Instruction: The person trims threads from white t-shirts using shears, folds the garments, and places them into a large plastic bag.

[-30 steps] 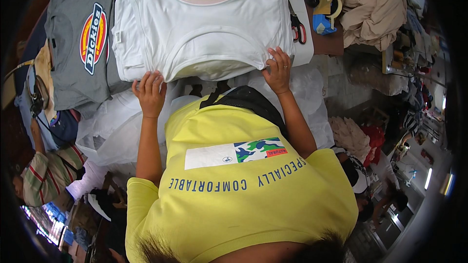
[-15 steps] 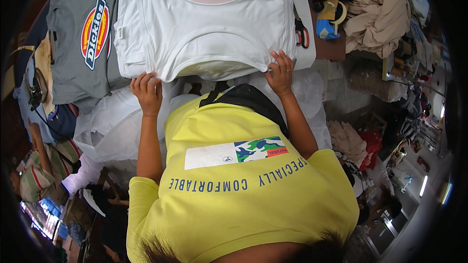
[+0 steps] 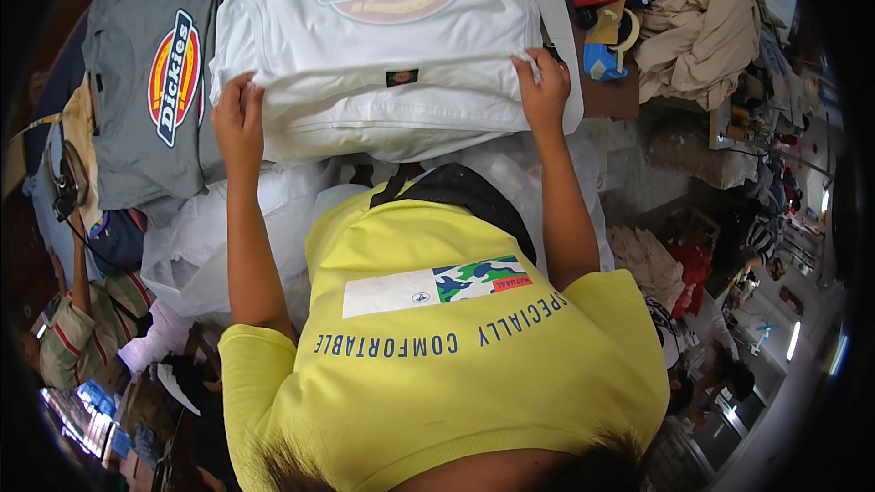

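At the top of the head view, on a stack of white cloth (image 3: 392, 123) right in front of me, lies the white shirt (image 3: 273, 18) I have in hand. It is spread wide and mostly smooth, a pale oval print in grey and faint orange across its upper part. Its near edge runs almost straight between my hands, lightly creased, with a small dark label (image 3: 402, 78) at the middle.

My left hand (image 3: 239, 118) is at the left end of that edge, fingers bent and nearly closed, the cloth pinched at the tips. My right hand (image 3: 545, 87) has the right end in much the same way, thumb and fingers together on the fabric; the fingertips are small here, so I judge that pinch only roughly. Both forearms reach forward, set wide on either side of my body.

Grey shirts (image 3: 137, 82) lie just to the left. Over on the right are a roll of tape (image 3: 629, 29) and a heap of beige cloth (image 3: 697, 27).
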A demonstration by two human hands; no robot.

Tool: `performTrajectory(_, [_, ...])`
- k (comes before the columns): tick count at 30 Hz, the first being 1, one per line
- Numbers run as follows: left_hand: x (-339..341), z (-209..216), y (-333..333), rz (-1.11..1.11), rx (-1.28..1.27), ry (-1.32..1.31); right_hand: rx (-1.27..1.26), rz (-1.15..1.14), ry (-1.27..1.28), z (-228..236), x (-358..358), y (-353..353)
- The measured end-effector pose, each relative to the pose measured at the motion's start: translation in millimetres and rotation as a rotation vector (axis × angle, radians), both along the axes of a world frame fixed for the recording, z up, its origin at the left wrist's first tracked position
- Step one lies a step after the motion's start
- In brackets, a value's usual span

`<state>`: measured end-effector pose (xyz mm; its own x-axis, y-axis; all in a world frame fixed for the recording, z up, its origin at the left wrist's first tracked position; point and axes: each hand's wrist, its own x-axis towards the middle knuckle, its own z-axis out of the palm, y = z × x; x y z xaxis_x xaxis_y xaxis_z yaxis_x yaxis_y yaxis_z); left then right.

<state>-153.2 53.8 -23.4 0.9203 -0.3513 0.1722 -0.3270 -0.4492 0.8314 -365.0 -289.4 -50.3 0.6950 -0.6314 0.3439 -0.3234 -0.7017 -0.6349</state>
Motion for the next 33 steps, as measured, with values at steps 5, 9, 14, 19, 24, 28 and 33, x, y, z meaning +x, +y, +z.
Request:
performTrajectory(5, [43.8,-20.1,-25.1,-0.027,0.395,-0.447,-0.241,-0.067,0.006,-31.1,38.2,-24.3])
performTrajectory(9, [49.8,-24.8,-31.0,-0.033,0.393,-0.516,-0.270,-0.059,0.020,-26.4,36.6,-18.3])
performTrajectory(14, [55.3,-32.0,-31.1,0.005,0.314,-0.459,-0.234,-0.063,0.055,-27.4,34.1,-20.0])
performTrajectory(19, [58.6,-36.2,-29.9,0.063,0.216,-0.366,-0.216,-0.061,0.018,-28.6,36.5,-19.1])
performTrajectory(24, [60.6,-38.3,-31.4,0.069,0.157,-0.349,-0.194,-0.061,0.013,-30.6,35.5,-20.4])
performTrajectory(28, [61.3,-41.5,-30.2,0.075,0.115,-0.315,-0.161,-0.057,-0.004,-31.1,35.2,-20.9])
performTrajectory(33, [63.4,-43.9,-28.4,0.076,0.090,-0.240,-0.143,-0.048,-0.031,-32.2,35.9,-21.1])
